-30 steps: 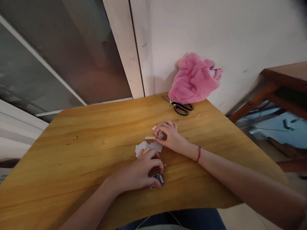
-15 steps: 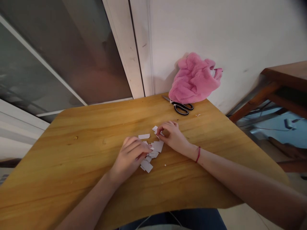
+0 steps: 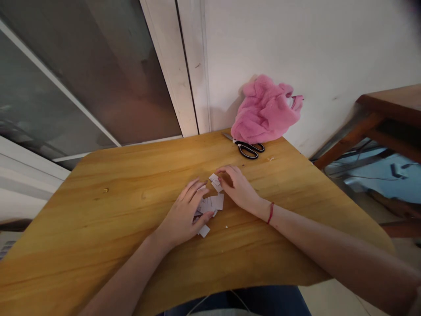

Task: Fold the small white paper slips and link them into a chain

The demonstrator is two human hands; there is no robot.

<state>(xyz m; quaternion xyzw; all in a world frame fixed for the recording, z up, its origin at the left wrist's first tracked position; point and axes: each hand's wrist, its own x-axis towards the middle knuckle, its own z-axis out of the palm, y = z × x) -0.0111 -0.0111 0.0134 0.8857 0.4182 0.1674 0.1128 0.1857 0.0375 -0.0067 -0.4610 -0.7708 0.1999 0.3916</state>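
Small white paper pieces [image 3: 216,202] lie in a loose overlapping pile on the wooden table [image 3: 131,175]. My left hand [image 3: 186,213] is spread over the left side of the pile, thumb and fingers apart, covering some of the pieces. Just right of the pile's upper end is my right hand [image 3: 237,186]. Its thumb and forefinger stand apart beside a few small paper pieces [image 3: 215,182], and nothing shows between them. A red string bracelet circles the right wrist.
Black-handled scissors [image 3: 249,150] lie near the table's back edge. Beside them a pink fluffy cloth bundle [image 3: 266,112] leans against the white wall [image 3: 329,52]. A glass door [image 3: 98,66] stands behind on the left, and a wooden piece of furniture [image 3: 391,103] on the right.
My left hand has opened from a pinch and spread over the pile, now covering the separate strip above it. My right thumb and forefinger have parted.
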